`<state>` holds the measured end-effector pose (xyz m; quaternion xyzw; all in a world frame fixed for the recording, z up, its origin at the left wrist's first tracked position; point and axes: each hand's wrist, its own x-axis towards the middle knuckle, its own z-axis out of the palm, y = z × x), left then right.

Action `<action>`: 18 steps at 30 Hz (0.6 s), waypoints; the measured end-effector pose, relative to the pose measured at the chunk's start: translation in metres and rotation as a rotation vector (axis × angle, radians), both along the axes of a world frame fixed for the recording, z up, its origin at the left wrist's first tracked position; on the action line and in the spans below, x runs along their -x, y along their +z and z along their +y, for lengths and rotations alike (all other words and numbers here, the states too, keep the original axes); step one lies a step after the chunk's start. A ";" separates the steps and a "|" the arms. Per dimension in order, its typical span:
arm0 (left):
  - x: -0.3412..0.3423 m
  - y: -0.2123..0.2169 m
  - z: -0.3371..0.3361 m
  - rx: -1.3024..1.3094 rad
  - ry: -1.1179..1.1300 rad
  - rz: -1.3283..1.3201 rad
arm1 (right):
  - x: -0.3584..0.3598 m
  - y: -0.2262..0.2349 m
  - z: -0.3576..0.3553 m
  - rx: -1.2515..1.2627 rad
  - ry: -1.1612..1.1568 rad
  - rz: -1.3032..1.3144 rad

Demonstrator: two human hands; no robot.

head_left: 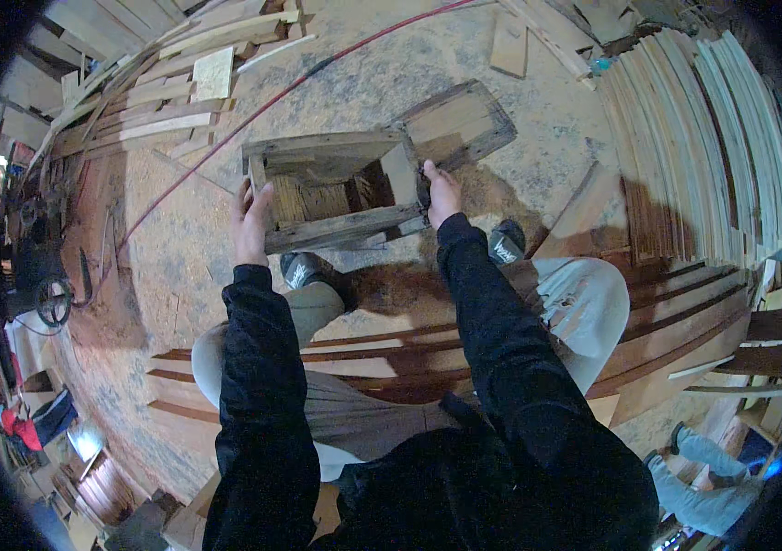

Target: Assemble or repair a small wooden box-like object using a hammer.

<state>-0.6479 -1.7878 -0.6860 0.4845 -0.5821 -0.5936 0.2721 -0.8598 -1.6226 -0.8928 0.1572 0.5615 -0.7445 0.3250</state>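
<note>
Between my two hands is a worn wooden box, its open side facing up toward me. My left hand grips its left end, with the thumb on the rim and the fingers round the outside. At the right end my right hand is closed on the edge, the thumb on top. A square wooden lid or second frame sticks out from the box's upper right corner; I cannot tell whether it is hinged on. Inside, the bottom looks streaked and brownish.
Long boards lie stacked under my legs. A tall stack of planks stands at right, scrap wood piles up at upper left. A red hose crosses the dusty floor. Other people's legs and a red-clad person show near the lower edges.
</note>
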 end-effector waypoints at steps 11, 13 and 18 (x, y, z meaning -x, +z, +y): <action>-0.016 -0.013 -0.016 -0.020 0.012 -0.030 | 0.037 -0.037 0.034 0.050 -0.019 -0.200; -0.016 -0.013 -0.015 0.011 0.011 -0.026 | 0.084 -0.086 0.051 -0.188 -0.017 -0.125; -0.017 -0.013 -0.009 -0.047 0.077 -0.073 | 0.213 -0.128 0.097 -0.969 0.261 0.697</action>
